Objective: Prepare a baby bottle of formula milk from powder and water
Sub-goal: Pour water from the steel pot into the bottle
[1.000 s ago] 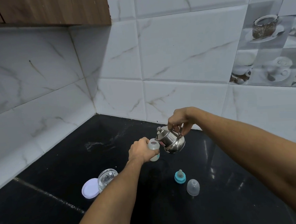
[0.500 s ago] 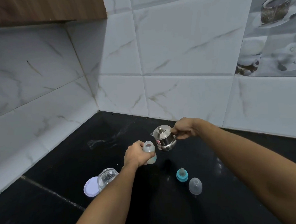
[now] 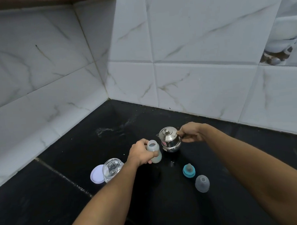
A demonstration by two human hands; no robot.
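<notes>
Steel kettle (image 3: 169, 141), upright, my right hand (image 3: 190, 133) clamped on its handle; left hand (image 3: 141, 152) wrapped round the open bottle (image 3: 154, 151) at centre counter (image 3: 60, 170). I judge: set the kettle down at 3 o'clock, bottle steady. Red kettle label unreadable. Teat ring (image 3: 189, 170) at 5 o'clock.

A second ago the steel kettle (image 3: 170, 140) was tipped with its spout over the open bottle (image 3: 154, 151). Now the right hand (image 3: 190, 132) has brought it back upright, lower, just beside the bottle near the worktop (image 3: 77, 151).
</notes>
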